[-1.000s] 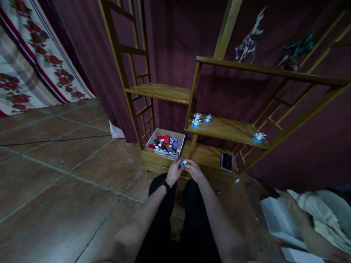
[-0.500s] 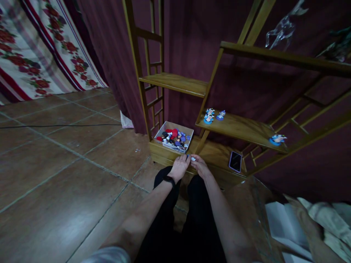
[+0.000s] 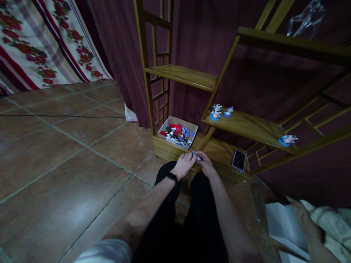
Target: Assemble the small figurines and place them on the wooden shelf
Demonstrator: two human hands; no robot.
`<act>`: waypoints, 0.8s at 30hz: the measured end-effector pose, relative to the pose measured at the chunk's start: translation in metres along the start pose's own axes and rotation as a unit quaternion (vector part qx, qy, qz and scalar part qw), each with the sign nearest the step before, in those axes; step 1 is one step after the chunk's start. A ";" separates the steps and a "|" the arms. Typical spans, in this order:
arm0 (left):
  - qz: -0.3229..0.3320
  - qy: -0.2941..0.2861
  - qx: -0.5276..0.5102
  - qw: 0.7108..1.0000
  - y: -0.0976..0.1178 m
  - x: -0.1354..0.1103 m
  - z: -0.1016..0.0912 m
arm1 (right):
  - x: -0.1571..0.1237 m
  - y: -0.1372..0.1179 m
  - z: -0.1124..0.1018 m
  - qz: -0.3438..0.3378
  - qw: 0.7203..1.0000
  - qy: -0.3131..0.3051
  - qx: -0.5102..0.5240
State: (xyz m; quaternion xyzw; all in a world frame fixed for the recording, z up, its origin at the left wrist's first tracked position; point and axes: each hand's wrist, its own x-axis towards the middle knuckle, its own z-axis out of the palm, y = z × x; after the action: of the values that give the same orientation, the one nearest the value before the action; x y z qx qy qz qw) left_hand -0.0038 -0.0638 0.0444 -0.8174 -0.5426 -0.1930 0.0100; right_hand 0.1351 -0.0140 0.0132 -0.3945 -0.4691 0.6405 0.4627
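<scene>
My left hand (image 3: 184, 165) and my right hand (image 3: 206, 165) meet over my knees, fingers closed around a small blue-and-white figurine (image 3: 196, 156). Most of the figurine is hidden by my fingers. Just beyond them, on the wooden base of the shelf unit, stands an open cardboard box (image 3: 189, 123) full of small red, black, white and purple figurines (image 3: 177, 130). On the middle shelf (image 3: 246, 125) are two blue-and-white figurines (image 3: 215, 115) close together, a purple-blue figurine (image 3: 228, 111) beside them, and another blue-based figurine (image 3: 287, 140) near the right end.
A phone (image 3: 239, 160) lies on the base board at the right. A clear glass animal figure (image 3: 308, 20) stands on the upper right shelf. White boxes (image 3: 283, 223) and pale cloth lie on the floor at right. A black cable (image 3: 65, 116) crosses the tiles.
The camera view has shifted, so the shelf unit sits farther right and slightly higher. Between my hands, the figurine has turned and shows more blue. Both hands still hold it.
</scene>
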 end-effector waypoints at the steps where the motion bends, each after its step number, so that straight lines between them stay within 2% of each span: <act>1: -0.003 -0.001 -0.011 1.000 0.000 0.000 -0.001 | -0.001 -0.001 0.000 -0.006 1.000 0.000 0.000; 9: -0.012 -0.013 -0.053 0.998 -0.002 0.000 -0.001 | -0.001 0.001 0.001 -0.026 1.000 -0.004 0.013; 14: -0.058 0.022 -0.178 0.982 -0.009 0.003 0.008 | 0.000 0.003 0.002 -0.028 0.999 0.004 0.016; 19: -0.123 0.067 -0.354 0.925 -0.025 0.016 0.030 | 0.000 0.001 0.005 0.002 0.999 0.009 0.044; 24: -0.188 0.051 -0.524 0.829 -0.037 0.025 0.050 | 0.003 0.002 0.007 0.021 0.997 0.036 0.069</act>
State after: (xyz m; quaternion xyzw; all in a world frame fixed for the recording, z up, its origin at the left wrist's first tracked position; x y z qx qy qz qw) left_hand -0.0136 -0.0153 -0.0005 -0.5710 -0.5018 -0.4882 -0.4287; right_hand 0.1270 -0.0133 0.0124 -0.3940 -0.3987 0.6664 0.4916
